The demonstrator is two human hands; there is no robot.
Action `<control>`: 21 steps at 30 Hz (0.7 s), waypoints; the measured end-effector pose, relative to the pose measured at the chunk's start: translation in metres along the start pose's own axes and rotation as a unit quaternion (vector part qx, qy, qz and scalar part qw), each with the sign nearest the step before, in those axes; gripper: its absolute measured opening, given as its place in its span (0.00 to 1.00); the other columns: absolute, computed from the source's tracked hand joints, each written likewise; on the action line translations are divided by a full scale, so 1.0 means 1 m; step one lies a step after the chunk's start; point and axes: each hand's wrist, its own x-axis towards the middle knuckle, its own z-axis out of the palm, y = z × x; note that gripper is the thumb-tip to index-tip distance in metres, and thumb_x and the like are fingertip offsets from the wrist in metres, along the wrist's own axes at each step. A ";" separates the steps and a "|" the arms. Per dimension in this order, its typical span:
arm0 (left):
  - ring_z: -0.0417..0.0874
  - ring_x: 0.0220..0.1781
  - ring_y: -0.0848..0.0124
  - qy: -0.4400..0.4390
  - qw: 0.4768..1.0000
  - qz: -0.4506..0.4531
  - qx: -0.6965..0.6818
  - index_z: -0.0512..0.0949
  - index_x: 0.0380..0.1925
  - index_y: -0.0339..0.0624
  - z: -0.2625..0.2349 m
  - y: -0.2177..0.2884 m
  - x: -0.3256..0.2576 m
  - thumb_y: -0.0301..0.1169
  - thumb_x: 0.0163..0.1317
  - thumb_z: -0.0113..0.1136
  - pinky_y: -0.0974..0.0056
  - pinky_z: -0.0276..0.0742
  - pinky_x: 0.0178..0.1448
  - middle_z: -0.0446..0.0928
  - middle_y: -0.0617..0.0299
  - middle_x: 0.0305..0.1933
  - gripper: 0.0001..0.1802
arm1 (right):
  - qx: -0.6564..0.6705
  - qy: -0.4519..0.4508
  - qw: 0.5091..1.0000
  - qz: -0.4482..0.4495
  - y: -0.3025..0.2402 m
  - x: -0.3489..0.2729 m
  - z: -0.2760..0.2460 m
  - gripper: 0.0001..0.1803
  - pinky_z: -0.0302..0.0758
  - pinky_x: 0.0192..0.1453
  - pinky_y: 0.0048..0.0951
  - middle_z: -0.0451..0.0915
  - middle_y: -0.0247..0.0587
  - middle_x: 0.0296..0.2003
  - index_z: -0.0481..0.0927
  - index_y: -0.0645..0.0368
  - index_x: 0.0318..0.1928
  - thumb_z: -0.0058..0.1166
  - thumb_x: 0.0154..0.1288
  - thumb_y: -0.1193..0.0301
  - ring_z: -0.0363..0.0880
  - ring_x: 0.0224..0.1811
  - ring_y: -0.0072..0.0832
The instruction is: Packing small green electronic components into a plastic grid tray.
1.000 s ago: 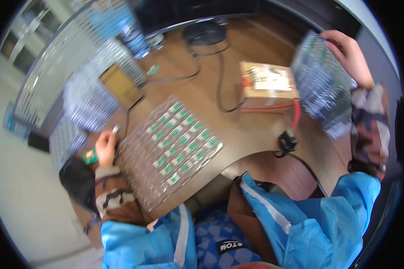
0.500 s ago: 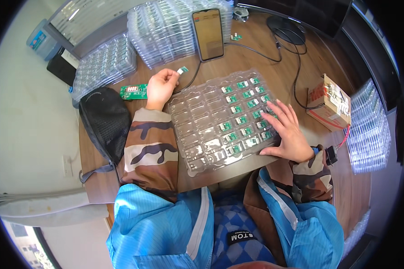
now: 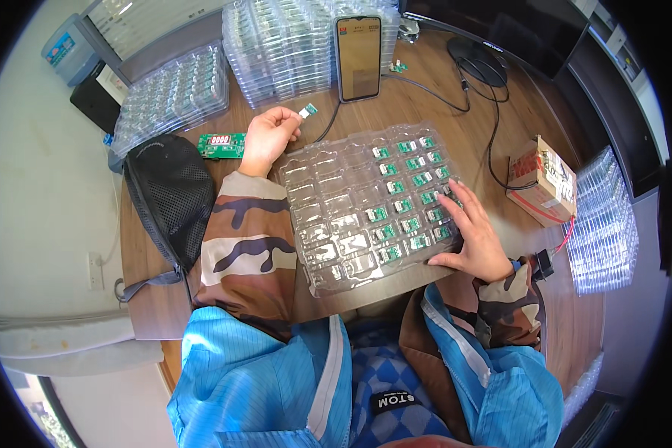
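Between thumb and fingers, my left hand [image 3: 270,138] pinches a small green circuit board with a white connector [image 3: 308,111], held above the desk beyond the tray. A clear plastic tray [image 3: 336,243] lies in front of me, its right-hand pockets filled with several similar small boards [image 3: 422,179]. My right hand [image 3: 476,237] rests over the tray's right edge, fingers spread and thumb apart, covering some pockets. Just left of my left wrist sits a larger green board with a lit red digit display [image 3: 221,145], partly hidden by that hand.
A phone [image 3: 358,58] stands upright before stacked clear trays [image 3: 276,52]. More filled trays [image 3: 172,97] lie at the far left, above a black mesh pouch [image 3: 170,201]. On the right are a cardboard box [image 3: 541,183], cables [image 3: 493,119] and another tray stack [image 3: 606,224].
The view has shifted slightly. My left hand still pinches the small board, and my right hand stays on the tray's right edge. The digit display now reads more clearly lit.
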 end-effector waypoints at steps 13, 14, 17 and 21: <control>0.73 0.20 0.81 0.026 0.994 0.020 0.105 0.77 0.25 0.42 0.005 -0.008 -0.004 0.35 0.52 0.56 0.72 0.67 0.25 0.76 0.67 0.18 0.09 | 0.002 0.019 1.000 0.020 -0.009 -0.001 0.003 0.50 0.54 0.63 0.43 0.53 0.51 0.61 0.60 0.55 0.59 0.68 0.32 0.55 0.51 0.63 0.49; 0.73 0.19 0.79 0.036 0.987 0.032 0.152 0.77 0.25 0.43 0.006 -0.008 -0.005 0.36 0.52 0.56 0.71 0.67 0.25 0.76 0.67 0.18 0.09 | 0.003 0.018 1.000 0.022 -0.009 0.000 0.003 0.50 0.54 0.63 0.43 0.53 0.51 0.61 0.60 0.55 0.59 0.68 0.32 0.54 0.51 0.63 0.49; 0.74 0.18 0.74 0.053 0.976 0.051 0.203 0.77 0.25 0.44 0.010 -0.004 -0.007 0.38 0.52 0.55 0.67 0.66 0.25 0.76 0.65 0.18 0.10 | 0.003 0.013 1.000 0.021 -0.008 -0.001 0.002 0.50 0.53 0.63 0.44 0.53 0.51 0.61 0.60 0.55 0.59 0.68 0.33 0.54 0.51 0.63 0.49; 0.74 0.18 0.73 0.058 0.973 0.055 0.216 0.77 0.25 0.44 0.011 -0.001 -0.009 0.38 0.52 0.56 0.67 0.66 0.24 0.76 0.65 0.18 0.10 | 0.070 -0.005 0.997 0.020 -0.001 0.000 -0.009 0.45 0.51 0.63 0.45 0.54 0.51 0.60 0.61 0.56 0.58 0.66 0.38 0.55 0.50 0.63 0.49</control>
